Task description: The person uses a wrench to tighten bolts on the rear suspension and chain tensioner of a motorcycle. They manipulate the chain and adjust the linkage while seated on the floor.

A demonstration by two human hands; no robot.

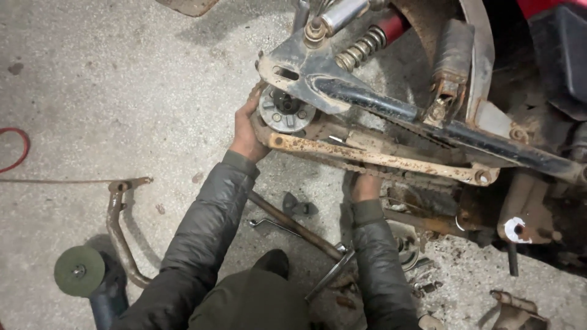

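I look down at the rear of a motorcycle with its wheel off. My left hand grips the rear sprocket and the drive chain around it, at the end of the black swingarm. A rusty bar runs rightwards just below. My right hand reaches under that bar and touches the lower run of the chain; its fingers are hidden. A coil shock absorber stands above the swingarm.
On the concrete floor lie a bent rusty lever, an angle grinder with a green disc, a long rod, a wrench and several small rusty parts. A red cable loops at far left.
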